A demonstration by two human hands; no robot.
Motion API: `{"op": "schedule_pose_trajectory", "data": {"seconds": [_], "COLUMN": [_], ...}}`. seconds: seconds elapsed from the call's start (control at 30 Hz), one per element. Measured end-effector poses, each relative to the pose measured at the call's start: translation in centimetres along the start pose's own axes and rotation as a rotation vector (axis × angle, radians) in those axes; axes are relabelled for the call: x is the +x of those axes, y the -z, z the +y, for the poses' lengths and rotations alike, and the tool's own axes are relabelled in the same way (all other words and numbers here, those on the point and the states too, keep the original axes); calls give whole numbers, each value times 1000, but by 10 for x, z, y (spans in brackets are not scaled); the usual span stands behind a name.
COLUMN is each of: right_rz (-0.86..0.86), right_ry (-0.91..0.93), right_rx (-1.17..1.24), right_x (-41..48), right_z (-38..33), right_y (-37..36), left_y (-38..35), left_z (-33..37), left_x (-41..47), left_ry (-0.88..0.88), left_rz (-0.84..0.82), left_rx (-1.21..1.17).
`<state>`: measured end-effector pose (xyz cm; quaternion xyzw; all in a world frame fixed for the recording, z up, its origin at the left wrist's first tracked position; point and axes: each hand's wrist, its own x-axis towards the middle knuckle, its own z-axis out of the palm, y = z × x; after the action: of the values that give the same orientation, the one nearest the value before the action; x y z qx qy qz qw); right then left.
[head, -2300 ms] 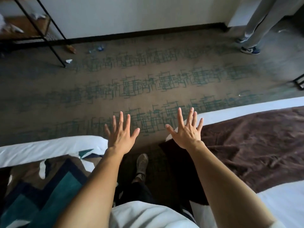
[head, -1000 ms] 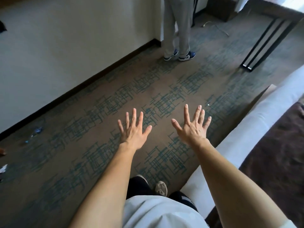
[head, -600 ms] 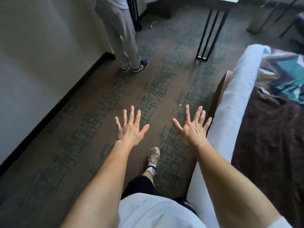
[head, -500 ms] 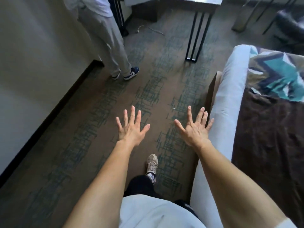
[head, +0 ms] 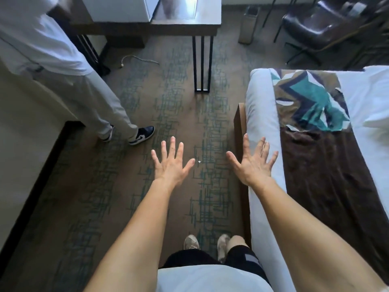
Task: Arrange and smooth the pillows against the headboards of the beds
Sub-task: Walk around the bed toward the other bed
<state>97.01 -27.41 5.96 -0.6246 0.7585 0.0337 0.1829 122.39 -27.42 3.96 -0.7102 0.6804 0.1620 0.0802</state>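
— Carpet (head: 117,207) first: what is it like?

— Brown, with blocks of crossed teal lines, running from the wearer's two pale shoes (head: 207,243) at the bottom edge up to the furniture at the top.

— And the hands?

— Both are stretched forward, backs up, fingers spread wide and holding nothing. The left hand (head: 171,165) hangs over bare carpet. The right hand (head: 252,163) is over the near edge of the bed (head: 261,127), though I cannot tell whether it touches the sheet.

— Where are the pillows?

— No pillow or headboard can be made out for certain. White bedding (head: 372,106) bunches at the right edge, too cropped to tell what it is. Only the foot end of the bed shows: a white mattress edge, a dark brown throw (head: 328,186) laid across it, and beyond that a runner (head: 311,102) patterned in teal, navy, tan and white.

— Farther off?

— To the left, beside a pale wall with a dark skirting, a second person (head: 63,66) stands in light trousers, a white top and dark-and-white trainers. Past them is a desk (head: 185,24) on thin black legs, with a loose cable (head: 136,59) on the floor near it. At the top right stands a dark chair (head: 324,24).
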Motion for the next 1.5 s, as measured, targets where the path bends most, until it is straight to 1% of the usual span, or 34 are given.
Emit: {"op": "schedule_pose_trajectory", "data": {"seconds": [0.2,0.4,0.6,0.93,1.27,1.5], "right_rz": [30,56,52,46,37,26], "right_ry": [-62,-84,-59,-67,-197,-271], "right_rx": [-10,-14,-7,-33,-37,20], "right_x": [93,199,272,380,533,631], "right_z": [40,78,88,79,40,7], "right_y": [18,53,80,96,138,173], "left_y": [20,48,76,102,149,182], "left_z": [53,126,177,196,207,215], "left_x": [89,171,234,353,534,652], "left_ry": [-34,-46,-54,-64,-173,-255], "left_rz": [3,1,13,-12,-64,-92], "left_rx": [6,-16,-13,18,28,39]}}
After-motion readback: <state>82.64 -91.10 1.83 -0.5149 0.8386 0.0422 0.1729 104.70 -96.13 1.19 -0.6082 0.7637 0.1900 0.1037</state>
